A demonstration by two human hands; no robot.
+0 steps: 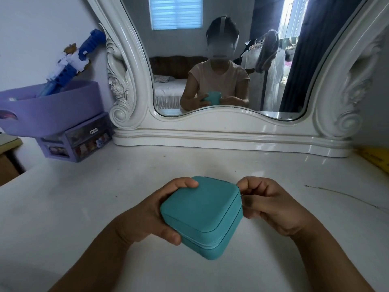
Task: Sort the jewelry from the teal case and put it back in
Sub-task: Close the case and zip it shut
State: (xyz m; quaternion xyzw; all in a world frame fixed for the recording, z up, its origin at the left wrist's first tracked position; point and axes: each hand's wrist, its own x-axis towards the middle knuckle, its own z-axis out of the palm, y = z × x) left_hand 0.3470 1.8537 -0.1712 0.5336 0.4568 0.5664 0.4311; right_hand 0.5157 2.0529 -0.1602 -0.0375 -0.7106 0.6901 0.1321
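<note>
Case: my left hand (145, 211) grips the closed teal jewelry case (202, 216) (lid down).
Zipper: my right hand (271, 205), fingers curled, pinches its pull at the case's corner.

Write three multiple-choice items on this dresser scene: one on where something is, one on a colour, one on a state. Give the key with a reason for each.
1. Where is the purple basin?
A. far left, on a small purple drawer unit
B. beside the right hand
C. in front of the mirror's middle

2. What colour is the jewelry case?
A. white
B. teal
C. yellow

3. What state is the case in?
A. lid open, jewelry spread out
B. lying on the tabletop, untouched
C. closed, held by both hands

Key:
1 A, the basin sits at the left edge atop the drawers.
2 B, its lid and base are teal all over.
3 C, the lid meets the base all round; the left hand grips its left side, and the right hand pinches at its right corner, seemingly at the zipper.
</note>
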